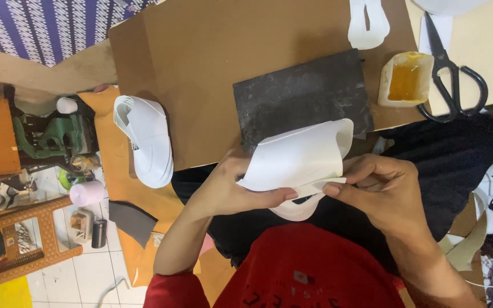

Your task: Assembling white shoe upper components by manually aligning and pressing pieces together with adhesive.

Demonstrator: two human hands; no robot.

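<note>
Both my hands hold a curved white cut-out piece (300, 157) of thin sheet material over my lap. My left hand (232, 188) grips its lower left edge, thumb pressed along the fold. My right hand (380, 185) pinches the lower right edge between thumb and forefinger. The piece bends upward and covers the near edge of a dark stone slab (300, 97) lying on the brown board (201, 51).
A stack of similar white pieces (146, 140) lies at the board's left edge. A tub of yellow glue (406, 80) and black scissors (452, 74) sit at the right. Another white cut-out (367, 23) lies at the far edge. A green machine (52, 137) stands to the left.
</note>
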